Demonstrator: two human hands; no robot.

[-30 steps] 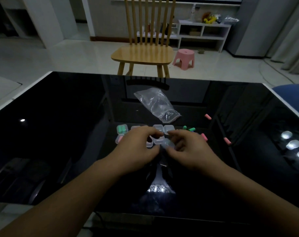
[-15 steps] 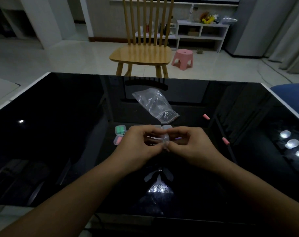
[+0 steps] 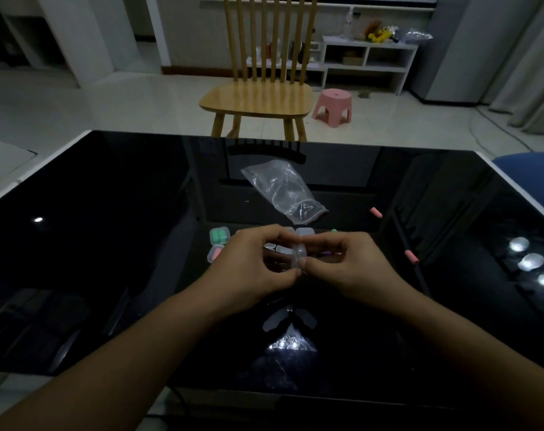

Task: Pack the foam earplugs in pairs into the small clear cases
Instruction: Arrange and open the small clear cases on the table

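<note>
Both hands meet above the middle of the black glass table (image 3: pixel 109 244). My left hand (image 3: pixel 249 269) and my right hand (image 3: pixel 351 265) pinch one small clear case (image 3: pixel 298 255) between their fingertips. Behind the hands lie several more clear cases (image 3: pixel 305 232), partly hidden. A case holding green earplugs (image 3: pixel 219 235) and one holding pink earplugs (image 3: pixel 214 253) sit to the left. Loose pink earplugs lie at the right (image 3: pixel 375 212) (image 3: pixel 411 256). A green earplug tip (image 3: pixel 334 231) peeks out above my right hand.
An empty clear plastic bag (image 3: pixel 283 191) lies beyond the cases. A wooden chair (image 3: pixel 258 98) and a pink stool (image 3: pixel 333 107) stand past the table's far edge. A blue seat (image 3: pixel 532 172) is at the right.
Both hands rose from the group of cases on the table, lifting one clear case, and now hold it between them slightly above the surface.
</note>
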